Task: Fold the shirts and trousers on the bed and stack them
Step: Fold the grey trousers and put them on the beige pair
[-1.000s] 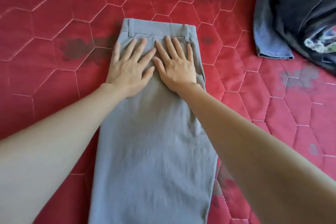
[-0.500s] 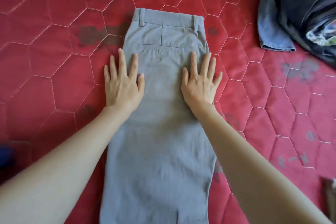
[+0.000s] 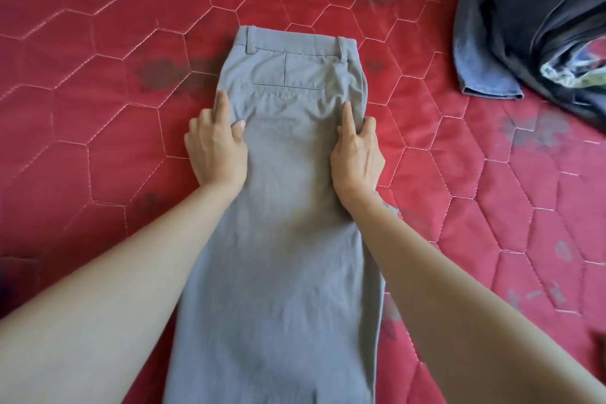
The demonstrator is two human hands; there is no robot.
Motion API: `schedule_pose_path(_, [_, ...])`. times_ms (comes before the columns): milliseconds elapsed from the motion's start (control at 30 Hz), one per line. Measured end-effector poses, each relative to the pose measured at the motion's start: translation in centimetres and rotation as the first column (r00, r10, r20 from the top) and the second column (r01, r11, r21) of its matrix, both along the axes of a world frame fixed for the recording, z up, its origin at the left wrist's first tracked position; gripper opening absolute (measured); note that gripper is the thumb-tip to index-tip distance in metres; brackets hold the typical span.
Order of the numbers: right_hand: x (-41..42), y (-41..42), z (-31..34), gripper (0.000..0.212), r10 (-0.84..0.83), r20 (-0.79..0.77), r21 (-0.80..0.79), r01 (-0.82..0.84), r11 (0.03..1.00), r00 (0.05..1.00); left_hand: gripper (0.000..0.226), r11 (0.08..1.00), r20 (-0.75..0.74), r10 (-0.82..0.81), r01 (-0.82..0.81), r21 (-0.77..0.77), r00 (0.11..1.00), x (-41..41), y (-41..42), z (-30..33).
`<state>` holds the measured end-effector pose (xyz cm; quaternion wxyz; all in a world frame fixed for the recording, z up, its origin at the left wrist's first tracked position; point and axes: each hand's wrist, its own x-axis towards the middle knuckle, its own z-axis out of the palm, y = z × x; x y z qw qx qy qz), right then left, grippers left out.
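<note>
Grey trousers (image 3: 288, 239) lie flat and lengthwise on the red quilted bed (image 3: 98, 92), folded leg on leg, waistband at the far end and back pocket facing up. My left hand (image 3: 216, 147) grips the trousers' left edge just below the pocket, thumb on top and outer fingers curled at the edge. At the same height my right hand (image 3: 357, 154) grips the right edge, index finger lying along the fabric and the other fingers curled round the side. The lower legs run out of view at the bottom.
A loose pile of dark and blue clothes (image 3: 531, 26), with a patterned piece showing, lies at the far right of the bed. Open red quilt stretches to the left and beyond the waistband.
Both hands slid from the middle of the seat outward and down to the side edges. Their flat fingers have now curled onto the trousers' edges.
</note>
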<state>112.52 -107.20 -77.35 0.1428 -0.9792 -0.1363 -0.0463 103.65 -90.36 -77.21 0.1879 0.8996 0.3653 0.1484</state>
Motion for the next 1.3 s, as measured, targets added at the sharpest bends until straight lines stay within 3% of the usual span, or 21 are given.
schedule_pose_path(400, [11.2,4.2,-0.6,0.048,0.054,0.099,0.031,-0.058,0.998,0.994,0.051,0.989,0.041,-0.050,0.043,0.143,0.998,10.4,4.7,-0.9])
schedule_pose_path(933, [29.3,12.9,-1.1,0.039,0.069,0.109,0.035,-0.073,0.997,0.992,0.048,0.993,0.037,-0.021,0.017,0.121,0.999,27.9,12.9,-1.7])
schedule_pose_path(1300, [34.7,15.4,-1.4,0.041,0.040,0.104,0.028,-0.043,0.999,0.994,0.048,0.988,-0.009,-0.020,0.021,0.153,1.000,34.1,15.7,-2.1])
